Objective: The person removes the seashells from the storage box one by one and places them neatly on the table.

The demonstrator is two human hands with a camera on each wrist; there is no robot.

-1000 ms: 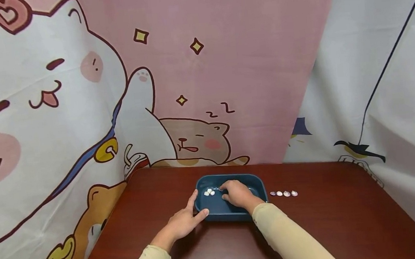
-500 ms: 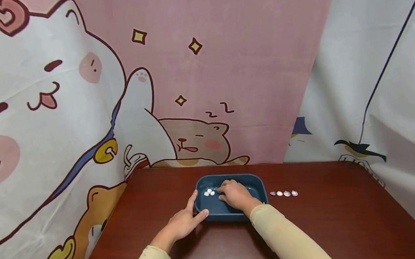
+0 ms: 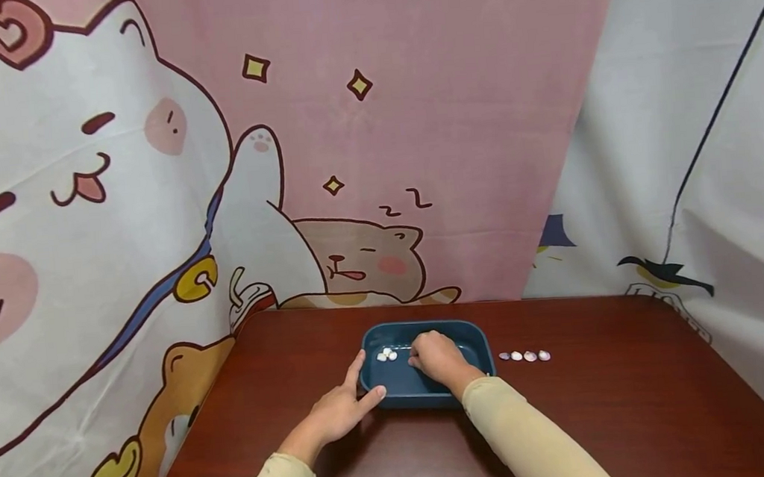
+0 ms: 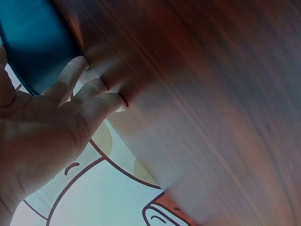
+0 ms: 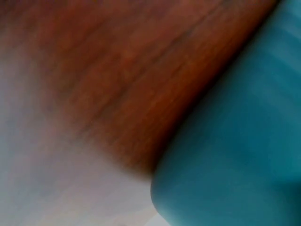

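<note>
In the head view, a dark blue rectangular tray stands on the table. My left hand rests against its left end, fingers extended and thumb at the near rim. In the left wrist view, fingertips of the left hand reach to the table beside the tray wall. My right hand is inside the tray, back of the hand up, fingers bent together; whatever lies under its fingertips is hidden. Left of it, a small cluster of white pieces lies on the tray floor.
Several small whitish and purplish shell-like pieces lie in a row on the table just right of the tray. Brown wood tabletop surrounds the tray. A printed cartoon curtain hangs behind the table.
My right hand reached slightly left toward the white pieces, then drew back a little right as its thumb and fingers closed together. The left hand and the tray stay in place.
</note>
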